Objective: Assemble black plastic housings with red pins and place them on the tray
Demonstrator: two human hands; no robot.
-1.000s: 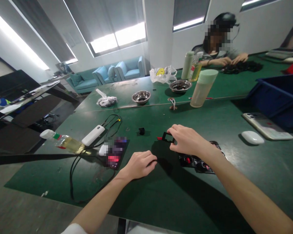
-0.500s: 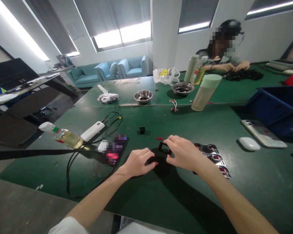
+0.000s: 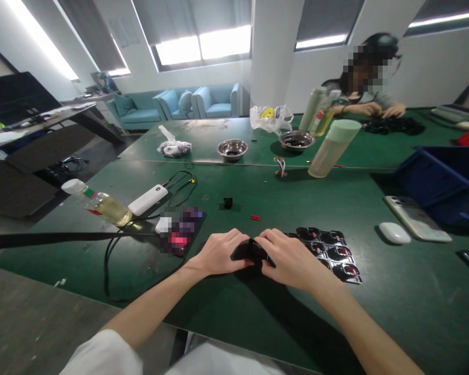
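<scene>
Between my two hands, above the green table, is a black plastic piece (image 3: 250, 250) whose exact kind I cannot make out. My left hand (image 3: 221, 253) is closed on its left end, thumb below and fingers above. On its right end my right hand (image 3: 287, 256) grips with thumb and fingers. Just beyond my hands lie small red parts (image 3: 255, 217) and a small black block (image 3: 228, 203). A sheet of black printed stickers (image 3: 341, 254) lies flat beside my right hand, partly covered by it.
On the left are a phone (image 3: 187, 229), a white power bank (image 3: 148, 200) with cables and a tilted-looking bottle (image 3: 108, 207). Metal bowls (image 3: 232, 150) and a green-capped bottle (image 3: 333, 150) stand farther back. A blue bin (image 3: 445, 182) is at right. Across the table, a person (image 3: 369, 83) handles black items.
My right hand has brought a black frame-like piece toward my left hand and turned it. My left hand, which was held apart with nothing visible in it, now grips the black piece too.
</scene>
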